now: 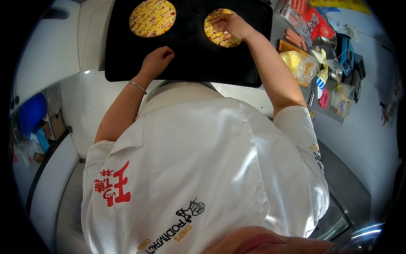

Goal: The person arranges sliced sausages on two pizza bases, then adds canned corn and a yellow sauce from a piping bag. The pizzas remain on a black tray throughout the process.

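A black baking tray [190, 55] spans the upper middle in front of me. On its left lies a round pizza [152, 17] covered with yellow corn, pale shreds and pinkish bits. A second pizza [226, 39] with similar topping lies on the right of the tray. My right hand [234, 26] reaches over this one, fingers bent down and drawn together at its topping; what they hold, if anything, is too small to make out. Over the tray's near edge, between the two pizzas, my left hand [157, 62] is loosely curled closed, with nothing visible in it.
Right of the tray, a steel counter holds sausages [296, 38], a red package [315, 25], a plastic bag of yellow food [296, 63], a squeeze bag [322, 76] and a metal bowl [327, 41]. At far left stand a blue bin [33, 112] and boxes [55, 125].
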Demonstrator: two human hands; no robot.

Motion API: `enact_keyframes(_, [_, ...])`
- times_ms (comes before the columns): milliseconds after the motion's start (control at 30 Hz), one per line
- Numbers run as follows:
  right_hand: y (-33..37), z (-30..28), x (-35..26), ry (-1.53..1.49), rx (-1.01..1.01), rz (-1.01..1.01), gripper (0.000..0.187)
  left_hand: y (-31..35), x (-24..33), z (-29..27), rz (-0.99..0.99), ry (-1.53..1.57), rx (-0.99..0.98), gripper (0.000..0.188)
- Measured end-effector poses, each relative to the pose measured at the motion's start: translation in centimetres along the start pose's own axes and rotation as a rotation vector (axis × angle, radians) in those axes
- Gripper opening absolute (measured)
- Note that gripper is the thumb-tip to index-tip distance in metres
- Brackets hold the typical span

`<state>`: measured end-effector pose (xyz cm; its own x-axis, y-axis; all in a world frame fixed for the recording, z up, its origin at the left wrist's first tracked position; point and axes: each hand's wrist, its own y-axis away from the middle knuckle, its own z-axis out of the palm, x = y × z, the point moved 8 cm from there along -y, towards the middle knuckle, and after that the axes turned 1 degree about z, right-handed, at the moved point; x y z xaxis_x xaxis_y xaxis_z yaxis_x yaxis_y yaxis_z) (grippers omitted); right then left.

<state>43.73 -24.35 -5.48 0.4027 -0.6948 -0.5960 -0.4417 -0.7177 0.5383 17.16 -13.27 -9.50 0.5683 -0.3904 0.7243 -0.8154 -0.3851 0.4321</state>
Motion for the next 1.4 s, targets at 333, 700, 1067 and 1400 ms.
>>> enact_keyframes(333, [3.2,-2.5,2.8,0.160,0.041,0.142,0.029,-0.2,-0.1,0.0,-0.011,0.000,-0.014,0.021])
enact_keyframes(700, [3.7,-2.8,2.6,0.101,0.096,-0.020,0.024,-0.4,-0.4,0.1,-0.016,0.004,-0.020,0.021])
enact_keyframes(1067, [3.4,-4.4,1.7,0.417,0.259,-0.043,0.032,-0.1,-0.1,0.0,-0.067,0.024,-0.048,0.020])
enact_keyframes(1400, [-1.2,-2.0,0.2,0.312,0.238,-0.211,0.029,0.0,0.1,-0.1,-0.071,0.039,-0.050,0.019])
